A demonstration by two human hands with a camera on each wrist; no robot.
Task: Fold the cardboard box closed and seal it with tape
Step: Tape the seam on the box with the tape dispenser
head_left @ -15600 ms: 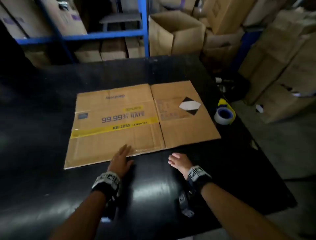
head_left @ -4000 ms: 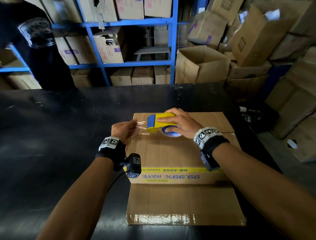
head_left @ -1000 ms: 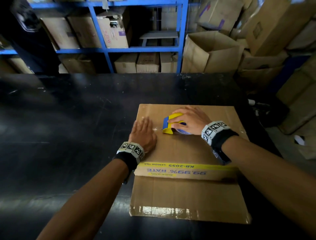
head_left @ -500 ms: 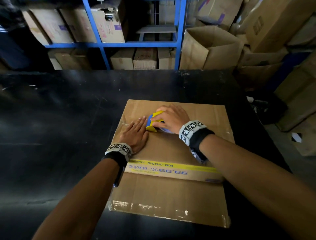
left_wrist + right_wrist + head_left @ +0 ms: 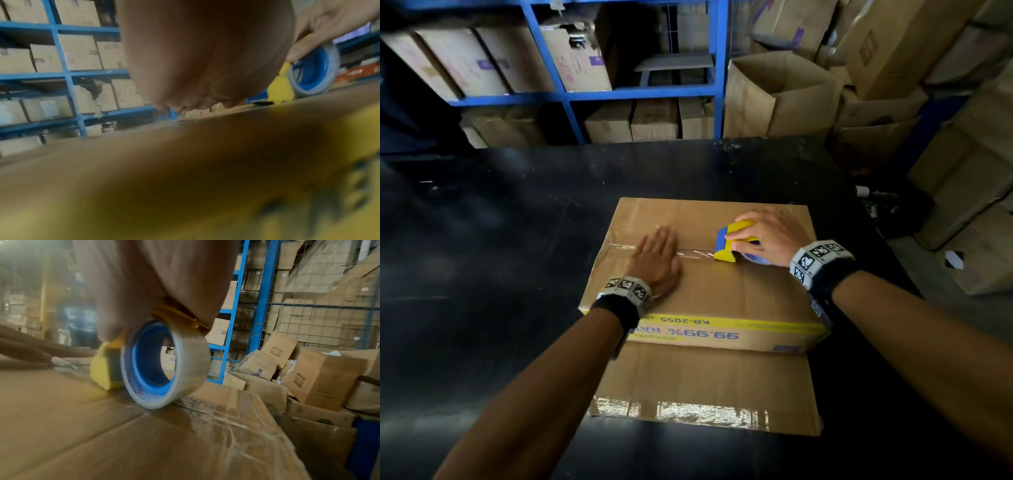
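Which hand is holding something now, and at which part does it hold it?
The right hand grips the tape dispenser over its yellow top. The left hand holds nothing; it presses flat on the box.

My box [image 5: 722, 291] is plain brown card with a yellow band and blue print along its side. The dispenser [image 5: 734, 245] is yellow and blue, its roll [image 5: 164, 365] clear on a blue core. The table [image 5: 500, 240] is black, the shelves [image 5: 619, 92] blue.

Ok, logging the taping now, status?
Left hand flat on box. Right hand gripping tape dispenser, mid-seam. Path clear.
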